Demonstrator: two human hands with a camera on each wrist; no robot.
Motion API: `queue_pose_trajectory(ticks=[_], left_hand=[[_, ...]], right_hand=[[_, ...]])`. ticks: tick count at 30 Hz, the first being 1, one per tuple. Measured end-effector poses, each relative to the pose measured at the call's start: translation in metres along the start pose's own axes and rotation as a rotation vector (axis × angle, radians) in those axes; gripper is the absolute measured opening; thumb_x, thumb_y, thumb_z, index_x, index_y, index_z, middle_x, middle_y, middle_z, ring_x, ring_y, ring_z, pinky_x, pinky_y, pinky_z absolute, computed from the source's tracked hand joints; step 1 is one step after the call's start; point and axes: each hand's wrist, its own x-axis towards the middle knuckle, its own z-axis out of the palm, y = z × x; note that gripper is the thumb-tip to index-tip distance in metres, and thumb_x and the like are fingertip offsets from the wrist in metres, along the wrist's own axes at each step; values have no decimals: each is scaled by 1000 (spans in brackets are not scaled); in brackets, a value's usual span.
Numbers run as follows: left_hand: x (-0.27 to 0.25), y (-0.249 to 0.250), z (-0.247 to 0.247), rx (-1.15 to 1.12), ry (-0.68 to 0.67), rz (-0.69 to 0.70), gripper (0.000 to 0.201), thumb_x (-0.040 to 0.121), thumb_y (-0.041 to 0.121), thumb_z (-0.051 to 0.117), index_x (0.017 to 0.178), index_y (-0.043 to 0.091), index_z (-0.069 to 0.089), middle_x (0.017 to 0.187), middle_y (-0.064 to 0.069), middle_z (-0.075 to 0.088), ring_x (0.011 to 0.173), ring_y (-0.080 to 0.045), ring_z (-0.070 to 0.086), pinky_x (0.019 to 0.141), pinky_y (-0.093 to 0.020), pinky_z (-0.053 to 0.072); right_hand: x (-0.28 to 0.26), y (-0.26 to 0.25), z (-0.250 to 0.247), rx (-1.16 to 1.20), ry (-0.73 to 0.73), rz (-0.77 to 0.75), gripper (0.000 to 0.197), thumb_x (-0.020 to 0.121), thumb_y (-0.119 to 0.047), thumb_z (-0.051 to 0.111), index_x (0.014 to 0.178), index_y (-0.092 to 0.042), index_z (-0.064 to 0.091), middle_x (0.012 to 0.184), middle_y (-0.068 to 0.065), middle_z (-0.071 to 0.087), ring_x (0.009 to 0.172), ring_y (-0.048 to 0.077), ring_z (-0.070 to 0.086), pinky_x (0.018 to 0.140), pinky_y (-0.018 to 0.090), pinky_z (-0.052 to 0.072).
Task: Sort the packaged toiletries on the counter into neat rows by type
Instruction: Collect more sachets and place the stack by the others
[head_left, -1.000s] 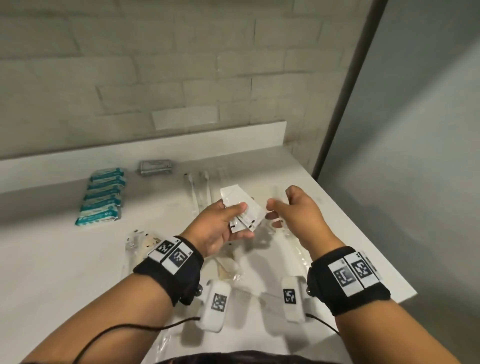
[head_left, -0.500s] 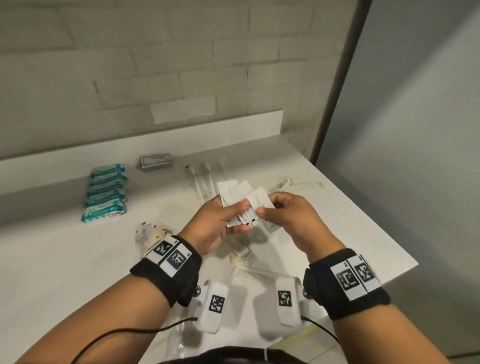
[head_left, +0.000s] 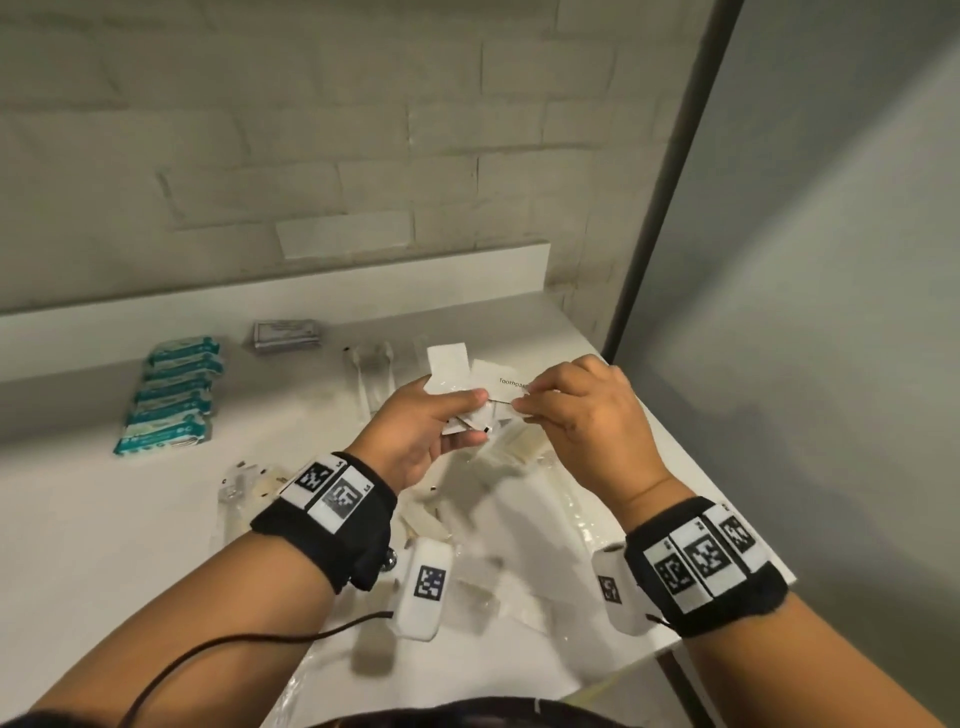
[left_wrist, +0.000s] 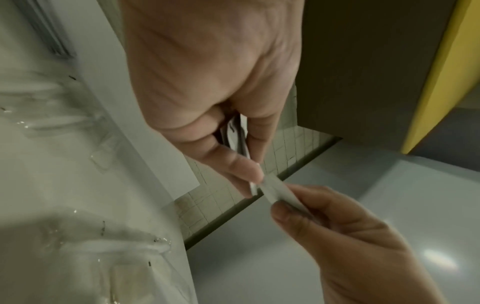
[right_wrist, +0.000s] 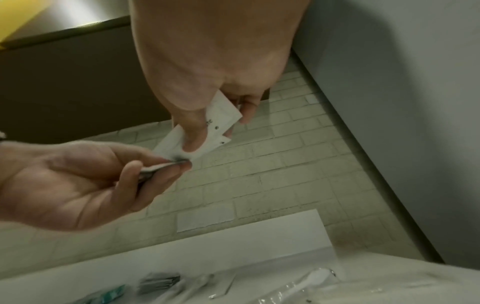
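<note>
Above the white counter (head_left: 104, 519) my left hand (head_left: 431, 431) grips a fanned stack of small white toothpaste sachets (head_left: 457, 369). My right hand (head_left: 566, 410) pinches the top sachet (head_left: 498, 384) at its right end, thumb against fingers. In the right wrist view the sachets (right_wrist: 221, 115) fan out under my right thumb, with the left hand (right_wrist: 85, 176) holding their lower edges. In the left wrist view one sachet (left_wrist: 275, 189) shows edge-on between both hands. A row of teal packets (head_left: 171, 395) lies at the back left.
A grey foil packet (head_left: 285, 335) sits by the back ledge. Wrapped toothbrushes (head_left: 371, 371) lie beside it. Clear-wrapped items (head_left: 244, 483) are scattered under and left of my wrists. The counter's right edge (head_left: 727, 499) drops off next to a grey wall.
My right hand came in from the right and took hold of the top sachet in the left hand's stack. Both hands rose slightly and drew closer together.
</note>
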Motion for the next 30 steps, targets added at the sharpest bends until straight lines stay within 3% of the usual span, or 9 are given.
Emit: queue_pose_trajectory(ticks=[4, 10, 14, 16, 19, 21, 24, 26, 30], left_hand=[[6, -4, 8, 48, 55, 50, 14, 84, 2, 67, 94, 11, 64, 85, -3, 68, 70, -13, 64, 53, -23, 55], [7, -3, 22, 115, -61, 71, 16, 85, 3, 67, 98, 11, 65, 81, -2, 69, 70, -12, 65, 56, -24, 56], [6, 1, 23, 20, -91, 66, 21, 91, -5, 52, 104, 7, 63, 89, -8, 69, 76, -17, 68, 65, -28, 60], [6, -1, 18, -32, -114, 52, 26, 92, -9, 44, 107, 4, 61, 95, -11, 71, 82, -19, 70, 71, -30, 61], [7, -5, 15, -27, -86, 71, 24, 92, -5, 52, 115, 2, 57, 102, -13, 69, 85, -20, 70, 65, -28, 60], [7, -6, 17, -25, -40, 79, 25, 90, -2, 57, 114, 4, 57, 97, -8, 67, 81, -17, 69, 61, -25, 58], [9, -9, 20, 10, -68, 77, 26, 90, 0, 59, 114, 8, 59, 96, -4, 70, 80, -14, 71, 61, -24, 57], [10, -11, 22, 48, -98, 76, 27, 91, 2, 58, 117, 8, 58, 99, -4, 72, 84, -16, 71, 63, -25, 58], [14, -10, 21, 41, -103, 45, 19, 95, 12, 55, 113, 8, 59, 97, -8, 73, 88, -22, 73, 68, -27, 60]], right_hand=[[5, 20, -18, 359, -149, 365, 17, 89, -22, 65, 96, -7, 65, 101, 1, 52, 90, 16, 53, 80, 23, 39], [33, 16, -26, 506, -461, 532, 16, 92, -25, 61, 101, -14, 53, 88, -6, 56, 75, 9, 54, 59, 19, 41], [23, 14, -4, 728, -325, 720, 31, 88, -11, 66, 114, -24, 55, 95, -4, 59, 79, 7, 59, 62, 13, 48], [18, 19, -3, 736, -228, 781, 16, 87, -11, 67, 100, -19, 62, 85, -2, 64, 68, 3, 60, 58, 11, 46], [11, 32, -6, 926, -112, 893, 9, 86, -10, 68, 87, -2, 63, 72, 9, 65, 62, 18, 60, 63, 29, 49], [8, 36, -7, 1119, -107, 917, 20, 85, -5, 68, 93, 10, 60, 76, 18, 64, 68, 26, 59, 67, 37, 48], [5, 20, -5, 1235, -236, 920, 18, 83, 0, 68, 96, 12, 63, 76, 19, 66, 63, 26, 63, 58, 31, 52], [4, 13, -2, 1224, -257, 949, 11, 83, 2, 68, 91, 9, 66, 70, 13, 68, 55, 21, 64, 51, 27, 51], [8, 23, 3, 832, -62, 831, 11, 82, -8, 70, 76, 0, 65, 73, 6, 60, 63, 16, 55, 63, 27, 44]])
